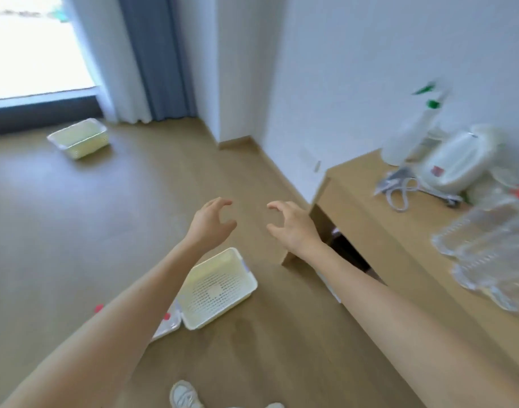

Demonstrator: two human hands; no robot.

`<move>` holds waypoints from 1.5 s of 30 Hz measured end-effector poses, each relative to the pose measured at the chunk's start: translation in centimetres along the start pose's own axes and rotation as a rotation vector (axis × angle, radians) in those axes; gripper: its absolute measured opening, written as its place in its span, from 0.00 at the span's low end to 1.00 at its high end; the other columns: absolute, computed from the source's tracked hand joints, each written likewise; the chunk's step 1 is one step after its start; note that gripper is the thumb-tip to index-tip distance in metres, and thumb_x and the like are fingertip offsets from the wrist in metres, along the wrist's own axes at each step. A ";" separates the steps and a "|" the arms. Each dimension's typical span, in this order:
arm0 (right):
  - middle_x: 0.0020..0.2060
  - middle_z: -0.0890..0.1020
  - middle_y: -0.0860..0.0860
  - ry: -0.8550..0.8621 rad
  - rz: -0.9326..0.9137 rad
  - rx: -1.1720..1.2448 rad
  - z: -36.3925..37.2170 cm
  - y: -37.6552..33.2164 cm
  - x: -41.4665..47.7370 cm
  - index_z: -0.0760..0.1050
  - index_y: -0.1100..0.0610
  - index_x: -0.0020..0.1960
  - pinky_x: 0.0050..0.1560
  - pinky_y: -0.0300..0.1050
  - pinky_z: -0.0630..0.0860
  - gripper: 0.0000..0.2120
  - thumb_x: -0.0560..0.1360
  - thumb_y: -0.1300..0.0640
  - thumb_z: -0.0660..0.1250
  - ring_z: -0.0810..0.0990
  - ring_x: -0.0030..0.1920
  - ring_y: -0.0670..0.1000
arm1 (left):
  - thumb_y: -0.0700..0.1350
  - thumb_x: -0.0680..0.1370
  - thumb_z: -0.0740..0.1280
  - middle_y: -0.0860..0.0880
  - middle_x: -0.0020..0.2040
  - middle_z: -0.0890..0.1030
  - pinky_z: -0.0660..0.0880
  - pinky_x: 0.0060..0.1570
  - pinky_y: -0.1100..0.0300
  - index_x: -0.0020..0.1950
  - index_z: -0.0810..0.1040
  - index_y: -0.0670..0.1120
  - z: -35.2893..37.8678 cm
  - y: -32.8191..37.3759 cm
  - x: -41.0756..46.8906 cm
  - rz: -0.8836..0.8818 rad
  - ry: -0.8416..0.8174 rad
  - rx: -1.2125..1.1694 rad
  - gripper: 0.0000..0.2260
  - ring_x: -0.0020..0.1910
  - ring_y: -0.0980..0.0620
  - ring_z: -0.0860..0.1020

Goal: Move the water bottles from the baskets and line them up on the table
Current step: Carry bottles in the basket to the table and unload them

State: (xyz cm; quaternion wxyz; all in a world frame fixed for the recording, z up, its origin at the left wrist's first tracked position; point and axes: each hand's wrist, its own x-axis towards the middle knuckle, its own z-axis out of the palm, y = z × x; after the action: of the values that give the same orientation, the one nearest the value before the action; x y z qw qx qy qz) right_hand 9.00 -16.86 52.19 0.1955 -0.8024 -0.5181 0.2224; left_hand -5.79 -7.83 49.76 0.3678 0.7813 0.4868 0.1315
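White shoe (183,396) at frame bottom; left hand (212,223) and right hand (293,225) reach forward, both empty, fingers loosely hooked. Below the left hand sits a bare-looking basket (220,290), with red-capped bottles (167,319) just beside it under the forearm; blurred bottles (487,245) crowd the table (370,207) right of the right hand. Best to grip each mid-body and set it upright beside those.
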 end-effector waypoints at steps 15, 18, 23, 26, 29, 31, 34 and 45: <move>0.63 0.72 0.50 -0.465 -0.141 -0.020 24.5 -11.8 9.8 0.71 0.54 0.64 0.56 0.40 0.68 0.19 0.73 0.60 0.64 0.72 0.61 0.51 | 0.41 0.74 0.64 0.49 0.69 0.69 0.69 0.64 0.55 0.66 0.71 0.47 -6.0 -25.9 -2.7 -0.551 0.121 -0.156 0.20 0.67 0.49 0.68; 0.64 0.72 0.49 -0.539 -0.181 -0.050 28.4 -11.1 11.2 0.71 0.53 0.64 0.58 0.42 0.68 0.20 0.73 0.59 0.65 0.72 0.62 0.50 | 0.41 0.74 0.65 0.50 0.68 0.70 0.68 0.62 0.58 0.66 0.71 0.48 -4.8 -29.1 -2.5 -0.632 0.136 -0.167 0.20 0.64 0.49 0.71; 0.65 0.70 0.48 -0.642 -0.256 -0.100 35.3 -9.8 13.5 0.69 0.51 0.66 0.53 0.42 0.70 0.21 0.73 0.58 0.65 0.71 0.62 0.49 | 0.43 0.74 0.66 0.49 0.63 0.73 0.64 0.54 0.65 0.64 0.72 0.47 -1.4 -34.4 -1.9 -0.744 0.197 -0.224 0.18 0.59 0.51 0.71; 0.64 0.70 0.47 -0.674 -0.299 -0.075 40.2 -9.0 14.8 0.69 0.52 0.66 0.53 0.43 0.71 0.21 0.73 0.58 0.65 0.72 0.60 0.50 | 0.41 0.74 0.65 0.48 0.63 0.73 0.62 0.55 0.66 0.65 0.72 0.47 1.1 -38.0 -1.4 -0.758 0.197 -0.232 0.18 0.60 0.52 0.70; 0.63 0.70 0.47 -0.707 -0.370 -0.097 46.6 -7.6 15.8 0.68 0.51 0.65 0.48 0.41 0.68 0.21 0.73 0.58 0.64 0.71 0.62 0.50 | 0.41 0.74 0.65 0.49 0.63 0.74 0.63 0.56 0.65 0.65 0.72 0.47 4.0 -43.4 -0.9 -0.784 0.222 -0.224 0.18 0.63 0.51 0.69; 0.63 0.69 0.46 -0.731 -0.393 -0.112 51.6 -6.1 16.2 0.68 0.50 0.65 0.45 0.40 0.66 0.21 0.73 0.57 0.64 0.73 0.59 0.52 | 0.42 0.74 0.66 0.49 0.64 0.74 0.63 0.56 0.64 0.64 0.72 0.47 6.5 -48.0 -0.6 -0.792 0.233 -0.199 0.19 0.62 0.49 0.70; 0.63 0.70 0.47 -0.759 -0.421 -0.112 59.6 -3.3 16.9 0.69 0.49 0.65 0.47 0.41 0.67 0.20 0.73 0.56 0.65 0.75 0.56 0.53 | 0.42 0.74 0.67 0.49 0.63 0.74 0.59 0.55 0.67 0.64 0.72 0.46 10.7 -55.3 -0.2 -0.777 0.251 -0.132 0.19 0.62 0.50 0.70; 0.65 0.66 0.47 -0.748 -0.762 -0.250 76.2 -0.1 18.8 0.62 0.48 0.69 0.50 0.45 0.71 0.29 0.71 0.49 0.67 0.70 0.61 0.52 | 0.46 0.70 0.70 0.47 0.70 0.66 0.61 0.69 0.52 0.68 0.69 0.47 18.6 -71.7 2.0 -0.528 0.229 0.149 0.27 0.69 0.43 0.63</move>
State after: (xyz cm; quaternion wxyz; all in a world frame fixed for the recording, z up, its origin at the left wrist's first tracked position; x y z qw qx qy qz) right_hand -26.90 6.82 -13.51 -0.0321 -0.4412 -0.8289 0.3424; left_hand -41.90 3.90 -13.84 0.2736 0.6325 0.7199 0.0824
